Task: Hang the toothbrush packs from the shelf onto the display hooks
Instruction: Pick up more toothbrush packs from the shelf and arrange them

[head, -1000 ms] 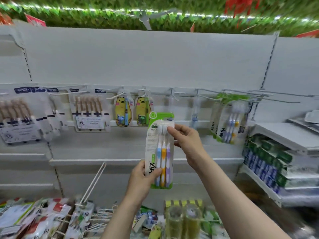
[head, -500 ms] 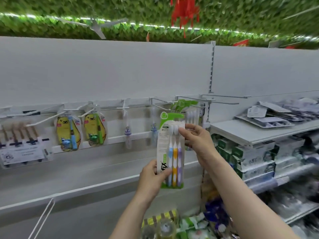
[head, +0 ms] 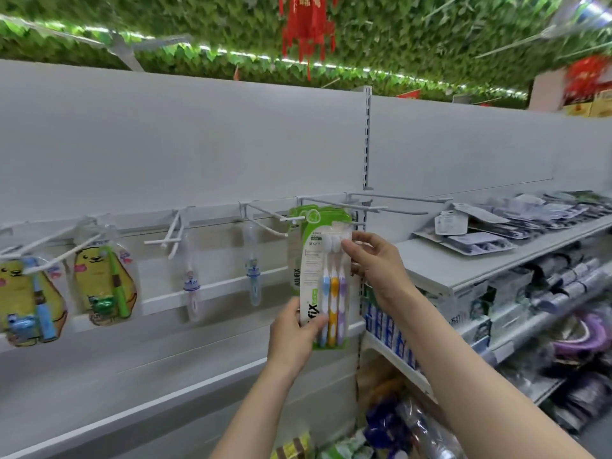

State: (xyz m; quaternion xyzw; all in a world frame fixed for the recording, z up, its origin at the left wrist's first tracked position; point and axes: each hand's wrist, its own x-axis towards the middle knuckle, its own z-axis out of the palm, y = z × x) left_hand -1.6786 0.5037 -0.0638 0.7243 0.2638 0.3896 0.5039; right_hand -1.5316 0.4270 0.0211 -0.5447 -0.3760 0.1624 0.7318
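A green-and-white toothbrush pack (head: 326, 279) with blue, orange and purple brushes stands upright in front of the white display wall. My left hand (head: 291, 339) grips its lower left edge. My right hand (head: 374, 266) pinches its upper right side near the brush heads. The pack's top sits just below a white display hook (head: 334, 206), in front of matching green packs (head: 296, 256) that hang there. Whether the hole is on the hook cannot be told.
Bare white hooks (head: 265, 213) jut out to the left, with single clear-packed brushes (head: 253, 276) and yellow bear-shaped children's packs (head: 104, 286) further left. A white shelf (head: 440, 270) on the right carries flat packets, with toothpaste boxes (head: 387, 326) under it.
Both hands have carried the pack up and to the right, close under the hook with the matching green packs. The view has swung right.
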